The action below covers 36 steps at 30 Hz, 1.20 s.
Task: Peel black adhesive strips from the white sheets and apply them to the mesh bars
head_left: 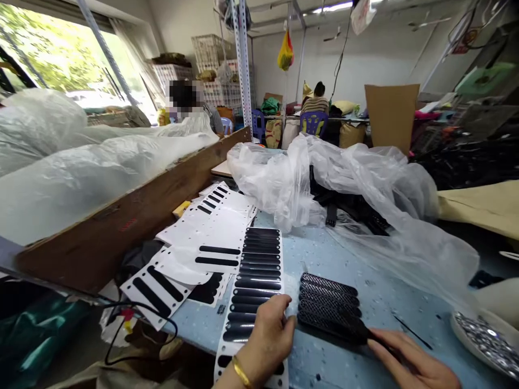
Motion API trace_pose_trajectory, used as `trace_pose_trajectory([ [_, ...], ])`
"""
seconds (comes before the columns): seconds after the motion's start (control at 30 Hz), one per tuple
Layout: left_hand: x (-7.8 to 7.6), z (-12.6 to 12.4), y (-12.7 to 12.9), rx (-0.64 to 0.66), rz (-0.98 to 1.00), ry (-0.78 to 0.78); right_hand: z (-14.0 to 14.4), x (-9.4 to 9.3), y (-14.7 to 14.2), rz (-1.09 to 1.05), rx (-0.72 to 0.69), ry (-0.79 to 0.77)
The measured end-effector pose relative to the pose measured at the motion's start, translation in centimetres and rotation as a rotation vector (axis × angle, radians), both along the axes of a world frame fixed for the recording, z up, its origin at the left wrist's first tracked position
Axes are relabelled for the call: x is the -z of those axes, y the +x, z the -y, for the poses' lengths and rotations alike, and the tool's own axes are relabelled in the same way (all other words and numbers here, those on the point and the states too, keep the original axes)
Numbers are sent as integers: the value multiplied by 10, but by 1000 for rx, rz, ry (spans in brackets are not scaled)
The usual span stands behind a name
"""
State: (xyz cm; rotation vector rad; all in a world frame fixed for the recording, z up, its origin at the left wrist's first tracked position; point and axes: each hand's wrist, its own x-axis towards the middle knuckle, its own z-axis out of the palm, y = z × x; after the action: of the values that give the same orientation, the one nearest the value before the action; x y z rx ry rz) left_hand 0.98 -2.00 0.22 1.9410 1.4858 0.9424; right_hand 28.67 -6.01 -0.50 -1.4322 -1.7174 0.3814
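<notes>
My left hand (270, 332), with a gold bracelet on its wrist, is closed with curled fingers over a white sheet of glossy black strips (259, 270). What its fingers hold, if anything, cannot be made out. Between thumb and fingers, my right hand (413, 359) grips the narrow end of a black handled piece (354, 327). The wide end of that piece lies at the near side of a row of black pieces with a perforated-looking texture (328, 294). That row rests on the blue table (316, 359), right of my left hand.
White sheets (219, 229), some with black strips, overlap at left beside a wooden board (133, 216). Clear plastic (279, 189) partly covers black pieces (352, 208). A bowl of shiny small parts (486, 337) stands at right; a thin black stick (412, 332) lies nearby. Two people sit farther back.
</notes>
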Motion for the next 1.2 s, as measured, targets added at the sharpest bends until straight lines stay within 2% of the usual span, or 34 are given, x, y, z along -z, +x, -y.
trace_pose_trajectory([
  [0.1, 4, -2, 3, 44, -20, 4, 2, -4, -7, -64, 40, -9],
  [0.33, 8, -5, 6, 126, 16, -30, 1, -6, -22, -152, -17, -86],
  [0.57, 3, 8, 4, 159, 12, 11, 11, -17, -14, -24, -150, -101],
  [0.67, 5, 13, 3, 139, 92, -78, 13, -23, -17, 57, -144, -60],
  [0.9, 0, 12, 3, 119, 344, -427, 5, -25, -41, 111, -224, 35],
  [1.2, -1, 11, 3, 104, 394, -456, 2, -21, -45, 120, -243, -19],
])
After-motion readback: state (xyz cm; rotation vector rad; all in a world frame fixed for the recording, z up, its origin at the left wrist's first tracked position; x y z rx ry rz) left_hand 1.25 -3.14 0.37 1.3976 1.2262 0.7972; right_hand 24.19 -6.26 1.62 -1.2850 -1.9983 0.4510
